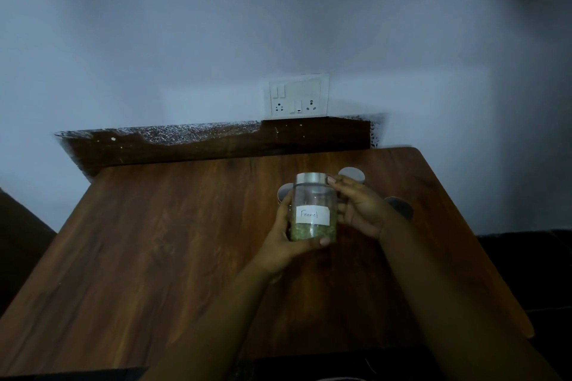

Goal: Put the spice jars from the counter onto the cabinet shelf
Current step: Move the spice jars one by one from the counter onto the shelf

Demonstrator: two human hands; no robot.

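Observation:
A clear glass spice jar (313, 206) with a silver lid and a white label reading "Fennel" is held upright above the wooden counter (154, 241); green seeds fill its lower part. My left hand (283, 241) cups its bottom and left side. My right hand (362, 210) grips its right side, fingertips at the lid. Behind the hands, silver lids of other jars (351, 173) show partly on the counter, mostly hidden. No cabinet shelf is in view.
A white switch and socket plate (297, 95) sits on the pale wall behind the counter. A dark, speckled backsplash strip (216, 141) runs along the counter's back edge. A dark object lies at the near edge of the frame (77, 376).

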